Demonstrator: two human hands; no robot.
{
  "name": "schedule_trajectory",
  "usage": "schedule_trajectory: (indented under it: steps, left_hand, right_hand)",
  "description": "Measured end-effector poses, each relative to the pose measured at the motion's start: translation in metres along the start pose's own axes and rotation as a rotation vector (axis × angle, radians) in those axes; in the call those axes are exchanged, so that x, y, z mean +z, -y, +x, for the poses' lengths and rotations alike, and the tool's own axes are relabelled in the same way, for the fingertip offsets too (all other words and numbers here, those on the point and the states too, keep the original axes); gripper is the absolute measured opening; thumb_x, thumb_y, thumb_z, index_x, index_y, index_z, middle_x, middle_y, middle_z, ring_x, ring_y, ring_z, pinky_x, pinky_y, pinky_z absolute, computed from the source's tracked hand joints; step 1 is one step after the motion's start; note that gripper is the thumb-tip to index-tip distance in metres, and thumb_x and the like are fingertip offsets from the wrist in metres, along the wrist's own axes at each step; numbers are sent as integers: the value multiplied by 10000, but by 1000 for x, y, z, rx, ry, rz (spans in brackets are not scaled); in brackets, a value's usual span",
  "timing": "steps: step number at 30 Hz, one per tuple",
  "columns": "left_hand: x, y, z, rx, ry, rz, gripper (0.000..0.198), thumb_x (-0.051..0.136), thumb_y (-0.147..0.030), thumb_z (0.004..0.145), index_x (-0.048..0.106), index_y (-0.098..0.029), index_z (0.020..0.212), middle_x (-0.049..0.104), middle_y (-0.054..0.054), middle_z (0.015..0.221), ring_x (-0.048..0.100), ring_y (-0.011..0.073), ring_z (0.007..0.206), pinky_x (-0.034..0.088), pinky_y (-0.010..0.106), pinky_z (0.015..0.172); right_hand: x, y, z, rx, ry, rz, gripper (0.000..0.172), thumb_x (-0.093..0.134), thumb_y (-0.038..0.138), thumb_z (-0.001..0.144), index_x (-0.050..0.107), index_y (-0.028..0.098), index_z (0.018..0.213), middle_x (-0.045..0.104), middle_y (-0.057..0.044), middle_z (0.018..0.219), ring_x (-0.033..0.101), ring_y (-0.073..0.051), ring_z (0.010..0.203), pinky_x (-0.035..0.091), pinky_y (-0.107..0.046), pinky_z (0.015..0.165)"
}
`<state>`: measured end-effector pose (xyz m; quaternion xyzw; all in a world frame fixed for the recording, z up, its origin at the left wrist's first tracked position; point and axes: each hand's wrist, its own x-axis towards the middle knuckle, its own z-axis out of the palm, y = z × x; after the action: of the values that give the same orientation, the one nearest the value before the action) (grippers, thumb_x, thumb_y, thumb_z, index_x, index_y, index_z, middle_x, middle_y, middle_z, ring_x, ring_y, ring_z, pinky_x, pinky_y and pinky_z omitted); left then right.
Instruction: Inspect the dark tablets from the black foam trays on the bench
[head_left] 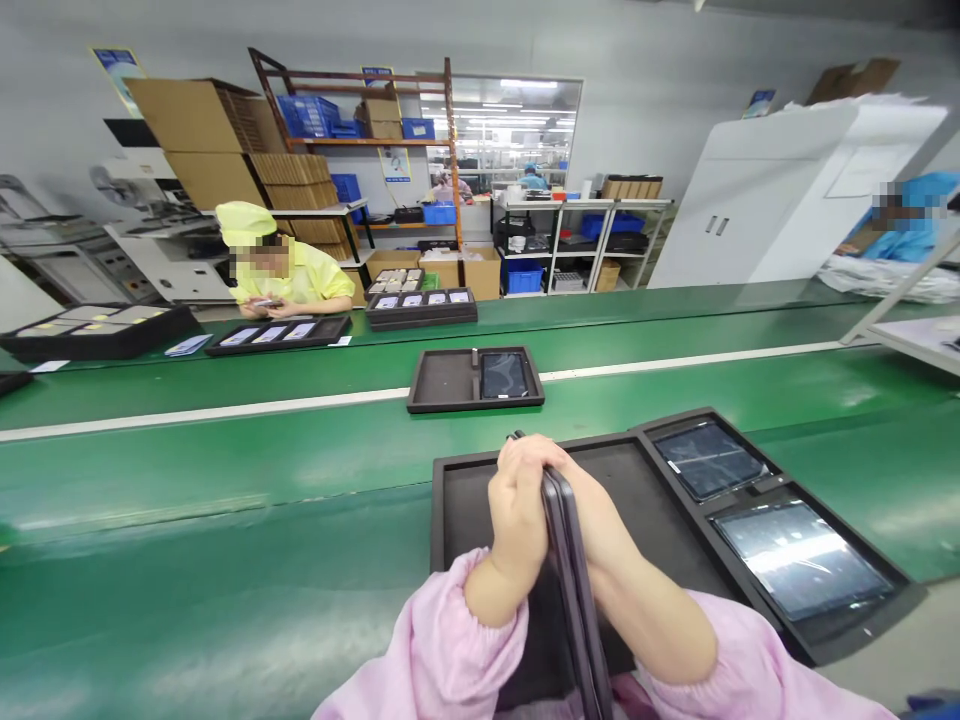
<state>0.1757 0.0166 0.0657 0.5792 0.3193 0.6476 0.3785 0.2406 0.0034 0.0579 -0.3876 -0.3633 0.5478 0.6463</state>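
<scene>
Two thin dark tablets (574,590) stand on edge, face to face, between my palms. My left hand (520,505) presses on their left side, its fingers closed over the top edge. On the other side my right hand (596,505) lies along them, and its fingers meet the left ones at the top; their tips are partly hidden. Beneath my hands is a large black tray (469,500). To its right, a second black tray (780,490) holds a tablet with a dark glossy screen (709,458) and another with bright reflections (810,555).
A small black tray (442,380) with one tablet (504,375) sits farther out on the green conveyor (225,500). Across it, a co-worker in yellow (307,275) handles a small item near foam trays (420,312). Shelves and a white cabinet (757,200) stand behind.
</scene>
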Motion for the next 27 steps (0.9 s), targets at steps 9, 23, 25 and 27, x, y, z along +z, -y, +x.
schedule_trajectory:
  steps: [9, 23, 25, 27]
  left_hand:
    - [13, 44, 54, -470, -189, -135, 402, 519, -509, 794, 538, -205, 532, 504, -8, 497, 528, 149, 513, 445, 273, 543]
    - [13, 69, 66, -464, -83, 43, 430, 450, -519, 839, 579, -179, 611, 545, 23, 593, 469, 134, 551, 412, 274, 591]
    - [15, 70, 61, -454, -73, 9, 338, 466, -436, 853, 622, -177, 702, 622, 51, 726, 541, 161, 678, 436, 287, 688]
    - [15, 69, 55, -450, -56, -42, 204, 510, -328, 838, 649, -179, 837, 653, 52, 950, 567, 182, 923, 421, 282, 835]
  right_hand:
    - [-1, -18, 59, 45, -107, -21, 273, 544, 323, 734, 604, 188, 964, 658, -33, 786, 636, -200, 727, 534, -308, 630]
    - [-72, 20, 18, -1060, 771, -1610, 352, 416, 36, 846, 598, 212, 1090, 572, -96, 1231, 410, -261, 1248, 339, -550, 1026]
    - [-76, 30, 15, -1221, 901, -1735, 247, 445, 76, 863, 624, 173, 1003, 612, -110, 1159, 449, -275, 1210, 378, -544, 999]
    - [-80, 39, 12, -1310, 874, -1767, 203, 453, 90, 868, 636, 147, 937, 653, -117, 1057, 506, -287, 1145, 385, -558, 984]
